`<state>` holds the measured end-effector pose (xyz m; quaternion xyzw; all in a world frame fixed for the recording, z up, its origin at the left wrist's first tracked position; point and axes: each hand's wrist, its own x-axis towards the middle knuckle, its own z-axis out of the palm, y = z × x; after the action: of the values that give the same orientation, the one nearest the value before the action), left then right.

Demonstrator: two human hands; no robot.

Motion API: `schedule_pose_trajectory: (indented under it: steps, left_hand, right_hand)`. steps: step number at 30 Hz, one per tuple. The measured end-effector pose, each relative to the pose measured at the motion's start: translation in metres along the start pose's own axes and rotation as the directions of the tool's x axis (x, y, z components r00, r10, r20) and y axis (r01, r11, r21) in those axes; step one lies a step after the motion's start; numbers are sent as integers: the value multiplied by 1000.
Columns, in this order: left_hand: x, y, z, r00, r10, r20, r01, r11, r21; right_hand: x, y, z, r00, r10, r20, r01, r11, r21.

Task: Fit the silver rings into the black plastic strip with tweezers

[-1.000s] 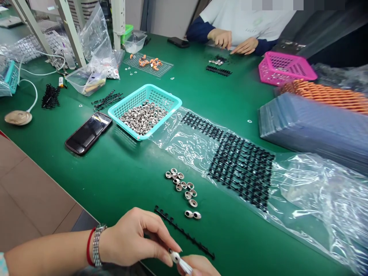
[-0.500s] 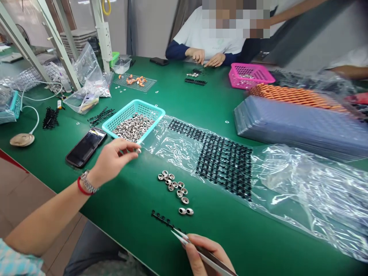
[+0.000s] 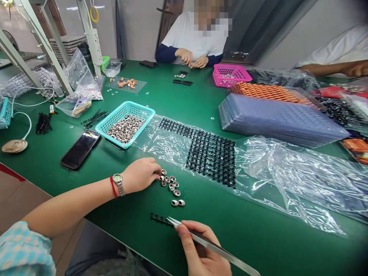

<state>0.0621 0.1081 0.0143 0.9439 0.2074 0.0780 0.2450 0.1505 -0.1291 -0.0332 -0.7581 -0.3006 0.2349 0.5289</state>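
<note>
While the left hand (image 3: 140, 174) bunches its fingertips at the edge of the loose silver oval cups (image 3: 176, 193), I can't tell from my feed whether one is pinched. Right hand (image 3: 202, 249) grips white-tipped tweezers (image 3: 215, 247), tips narrowly parted at the black pegged strip (image 3: 157, 217). Best, I judge: lift one cup by its rim, neighbours undisturbed.

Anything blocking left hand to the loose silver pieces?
Nothing visible: the left hand is at the edge of the loose silver pieces. The right hand and tweezers are apart from them, at the black strip.
</note>
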Motion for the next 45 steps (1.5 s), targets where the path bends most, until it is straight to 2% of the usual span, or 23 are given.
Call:
schedule_pose_trajectory:
  steps: [3, 7, 12, 14, 17, 20, 24, 30, 32, 37, 41, 45]
  left_hand:
    - [-10, -3, -2, 1000, 5, 26, -4, 1000, -14]
    - [-27, 0, -5, 1000, -4, 3, 4, 998, -60]
    - [-51, 19, -4, 995, -54, -90, 38, 984, -172]
    - [-63, 30, -1, 994, -60, -93, 38, 973, -227]
    - [-79, 44, 7, 992, -101, -71, 68, 926, -371]
    - [-88, 51, 18, 978, -208, -19, 165, 824, -542]
    - [-90, 52, 27, 961, -275, 22, 232, 761, -606]
    - [-86, 53, 30, 956, -292, 39, 268, 807, -527]
    - [-85, 53, 30, 953, -301, 36, 274, 807, -523]
    - [-84, 54, 30, 944, -325, 56, 290, 738, -609]
    - [-84, 52, 29, 942, -330, 57, 288, 712, -641]
    - [-85, 50, 27, 917, -389, 83, 331, 632, -700]
  right_hand:
    - [1, 7, 1, 1000, 25, -18, -26, 999, -34]
    - [-1, 0, 7, 997, 19, -69, -21, 1000, -22]
    - [-1, -14, 11, 993, -26, -118, 20, 999, -47]
    - [0, -18, 14, 993, 15, -121, -21, 998, -53]
    - [0, -23, 19, 987, 97, -129, -101, 995, -27]
    - [0, -26, 22, 982, 142, -122, -146, 989, -20]
    - [-3, -31, 24, 977, 164, -136, -169, 985, -32]
    - [-2, -27, 21, 976, 176, -125, -184, 981, -53]
    - [1, -20, 17, 980, 182, -81, -186, 982, -44]
    - [8, -4, 6, 992, 113, 51, -112, 993, -22]
    - [9, -5, 4, 996, 91, 23, -91, 996, 5]
    - [4, -15, 6, 986, 146, -80, -142, 989, 51]
